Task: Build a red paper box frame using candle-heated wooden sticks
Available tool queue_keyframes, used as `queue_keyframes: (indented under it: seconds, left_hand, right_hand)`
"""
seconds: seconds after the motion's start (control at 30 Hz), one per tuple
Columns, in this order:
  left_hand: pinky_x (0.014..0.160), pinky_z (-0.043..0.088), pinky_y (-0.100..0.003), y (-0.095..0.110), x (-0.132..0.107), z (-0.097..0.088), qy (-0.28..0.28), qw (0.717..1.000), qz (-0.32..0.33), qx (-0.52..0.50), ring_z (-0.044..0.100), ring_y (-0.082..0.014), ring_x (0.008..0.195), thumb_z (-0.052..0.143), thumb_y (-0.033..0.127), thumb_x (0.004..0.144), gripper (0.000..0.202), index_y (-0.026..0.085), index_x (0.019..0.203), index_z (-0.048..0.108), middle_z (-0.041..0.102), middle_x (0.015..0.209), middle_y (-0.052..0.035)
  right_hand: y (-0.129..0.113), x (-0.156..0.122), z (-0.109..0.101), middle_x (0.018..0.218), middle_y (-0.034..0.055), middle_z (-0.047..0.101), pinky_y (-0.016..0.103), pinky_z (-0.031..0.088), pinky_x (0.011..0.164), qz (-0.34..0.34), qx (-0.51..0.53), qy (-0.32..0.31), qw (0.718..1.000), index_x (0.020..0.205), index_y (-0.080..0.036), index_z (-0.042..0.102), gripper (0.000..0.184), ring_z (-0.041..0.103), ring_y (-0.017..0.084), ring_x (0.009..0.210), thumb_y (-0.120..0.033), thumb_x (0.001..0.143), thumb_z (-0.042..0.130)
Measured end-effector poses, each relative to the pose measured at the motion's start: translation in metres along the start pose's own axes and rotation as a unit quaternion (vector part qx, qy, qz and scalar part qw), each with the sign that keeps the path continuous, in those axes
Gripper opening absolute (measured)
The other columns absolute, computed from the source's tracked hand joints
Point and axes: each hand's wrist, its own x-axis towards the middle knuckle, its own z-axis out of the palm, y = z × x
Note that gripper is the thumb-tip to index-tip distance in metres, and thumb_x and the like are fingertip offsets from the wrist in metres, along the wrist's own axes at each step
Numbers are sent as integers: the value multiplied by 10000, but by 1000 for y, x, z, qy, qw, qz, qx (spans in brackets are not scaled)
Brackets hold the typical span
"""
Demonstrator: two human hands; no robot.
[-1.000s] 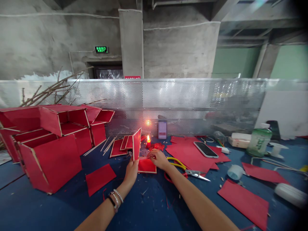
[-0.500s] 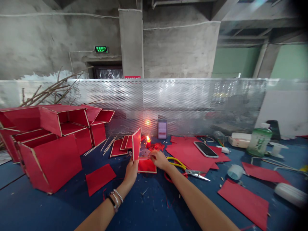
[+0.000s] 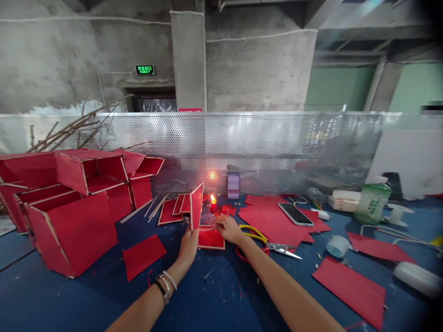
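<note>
My left hand (image 3: 188,246) is closed on the lower edge of a small red panel (image 3: 196,205) framed with thin wooden sticks, holding it upright on the blue table (image 3: 86,299). A second red framed panel (image 3: 210,239) lies flat beside it. My right hand (image 3: 227,227) rests over the far edge of that flat panel, its fingers pinched on a thin stick. A short lit red candle (image 3: 213,204) burns just behind the panels, with red wax (image 3: 228,210) spilled beside it.
Stacked red open boxes (image 3: 69,203) fill the left. More framed panels (image 3: 175,205) and loose sticks (image 3: 152,208) lie behind. Yellow-handled scissors (image 3: 270,242), red sheets (image 3: 273,221), two phones (image 3: 296,214), a green bottle (image 3: 372,203) and tape rolls (image 3: 337,246) sit right. A perforated metal screen (image 3: 259,147) backs the table.
My right hand has crept slightly left along the flat panel's far edge toward the upright panel. The left hand and upright panel have stayed put.
</note>
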Motion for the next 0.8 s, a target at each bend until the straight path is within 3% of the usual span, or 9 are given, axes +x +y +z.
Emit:
queue_keyframes:
  seconds: [0.3, 0.6, 0.8]
  left_hand:
    - [803, 444, -270, 6, -3, 0, -10, 1000, -15, -11, 623, -192, 895, 377, 275, 798, 398, 120, 1113, 566, 679, 992, -95]
    - [658, 425, -268, 30, -17, -3, 8, 994, -38, 103, 608, -199, 715, 350, 306, 803, 380, 100, 964, 626, 673, 751, -88]
    - [604, 399, -254, 30, -16, -4, 12, 988, -52, 144, 591, -192, 661, 333, 291, 801, 359, 111, 868, 636, 657, 688, -88]
  right_hand:
    - [-1, 2, 0, 872, 44, 661, 208, 393, 698, 94, -79, 7, 992, 825, -186, 652, 214, 586, 142, 845, -163, 834, 440]
    - [-6, 2, -5, 931, 32, 633, 186, 391, 733, 93, -103, -2, 990, 893, -205, 647, 217, 573, 127, 905, -192, 865, 433]
    - [-5, 2, -4, 934, 35, 630, 186, 383, 731, 107, -112, -9, 988, 903, -214, 649, 240, 570, 127, 906, -213, 883, 409]
